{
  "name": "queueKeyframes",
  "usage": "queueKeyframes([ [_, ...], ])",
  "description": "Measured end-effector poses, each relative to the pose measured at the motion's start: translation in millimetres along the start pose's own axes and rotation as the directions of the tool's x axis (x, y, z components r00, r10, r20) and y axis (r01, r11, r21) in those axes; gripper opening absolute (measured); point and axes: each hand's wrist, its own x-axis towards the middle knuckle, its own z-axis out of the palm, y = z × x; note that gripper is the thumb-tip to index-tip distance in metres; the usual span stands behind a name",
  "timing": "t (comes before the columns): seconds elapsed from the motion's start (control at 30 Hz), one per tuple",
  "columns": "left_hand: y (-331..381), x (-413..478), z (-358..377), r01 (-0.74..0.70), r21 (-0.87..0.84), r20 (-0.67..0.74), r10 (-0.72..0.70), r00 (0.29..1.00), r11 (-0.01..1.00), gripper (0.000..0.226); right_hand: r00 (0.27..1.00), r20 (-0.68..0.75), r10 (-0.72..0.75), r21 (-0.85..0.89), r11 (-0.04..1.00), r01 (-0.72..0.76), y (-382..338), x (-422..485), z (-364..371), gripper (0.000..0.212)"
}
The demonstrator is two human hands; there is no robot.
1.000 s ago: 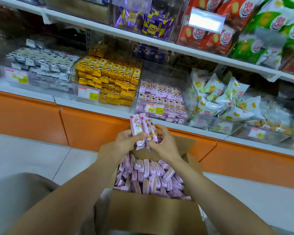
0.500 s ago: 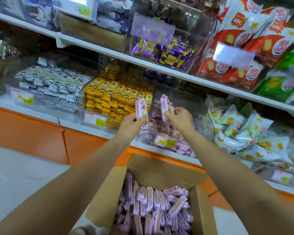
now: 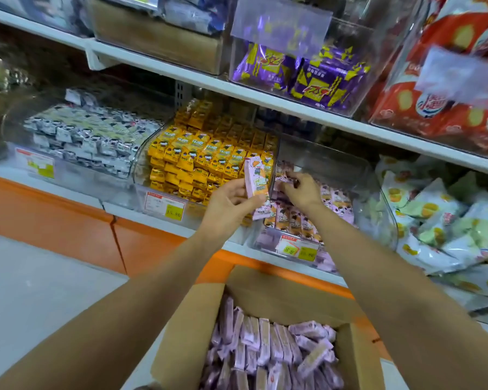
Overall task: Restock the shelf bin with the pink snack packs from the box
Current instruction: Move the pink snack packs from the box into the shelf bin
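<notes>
Since both hands rose from the box (image 3: 186, 327), right hand (image 3: 303, 191) now pinches pink snack packs (image 3: 283, 173) inside the shelf bin (image 3: 344, 167); left hand (image 3: 227, 205) grips a spare pack (image 3: 254, 178) just outside. Placement begun; box still mostly full.

yellow-pack bin (image 3: 140, 190), price tag (image 3: 164, 205), apparently 15.80

I can't tell whether the blurred right hand (image 3: 303, 191), in the shelf bin (image 3: 347, 167), pinches a pack. Left of the bin, the left hand (image 3: 227, 205) covers part of its pink snack pack (image 3: 254, 175).
</notes>
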Motion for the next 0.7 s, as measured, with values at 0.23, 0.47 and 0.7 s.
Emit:
queueKeyframes([
  [0.23, 8.1, -10.4, 12.4, -0.010, 0.024, -0.071, 0.012, 0.997, 1.000, 0.032, 0.973, 0.002, -0.230, 0.292, 0.931, 0.220, 1.2, -61.0, -30.5, 0.053],
  [0.47, 16.1, -18.6, 45.0, 0.016, -0.043, -0.158, -0.022, 0.987, 0.999, 0.045, 0.904, -0.023, -0.426, 0.442, 0.807, 0.392, -17.5, -127.6, -43.5, 0.054],
  [0.7, -10.6, -8.7, 42.1, -0.300, 0.766, 0.067, 0.393, 0.917, 0.569, 0.037, 0.960, -0.222, -0.169, 0.443, 0.860, 0.254, 5.4, -100.1, -60.5, 0.024],
])
